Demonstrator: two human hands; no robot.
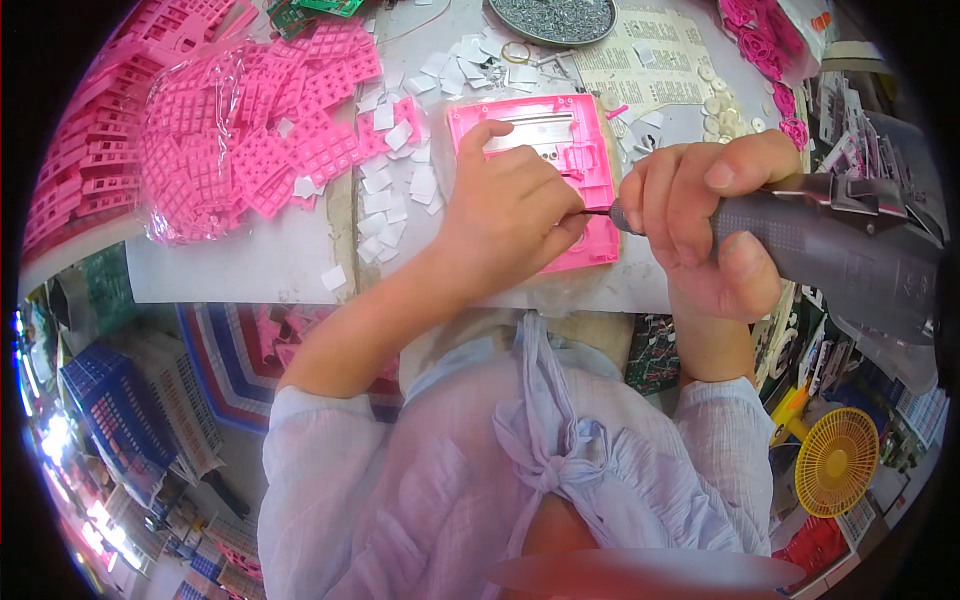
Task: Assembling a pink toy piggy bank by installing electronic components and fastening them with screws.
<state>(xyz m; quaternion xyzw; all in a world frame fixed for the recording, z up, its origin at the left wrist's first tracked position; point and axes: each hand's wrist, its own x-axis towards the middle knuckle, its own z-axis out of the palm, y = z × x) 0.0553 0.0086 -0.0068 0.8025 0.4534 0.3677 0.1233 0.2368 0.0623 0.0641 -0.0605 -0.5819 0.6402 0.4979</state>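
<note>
My right hand [700, 205] is wrapped round a grey electric screwdriver [850, 255], held almost level with its bit pointing left. The tip of that bit meets the thumb and forefinger of my left hand [510, 210], which are pinched together; whatever sits between them is hidden. Beneath both hands lies a pink plastic housing [597, 180] on the table, its inner side up, with a silvery strip near its far edge. My left hand covers the near left part of this housing.
Many pink button-grid parts [310, 140] fill the left side, some in a clear bag [190, 150]. White square pieces [423, 183] are scattered beside the housing. Farther back stand a round dish of screws [555, 22] and a printed sheet [640, 60]. Small white discs [722, 110] lie right.
</note>
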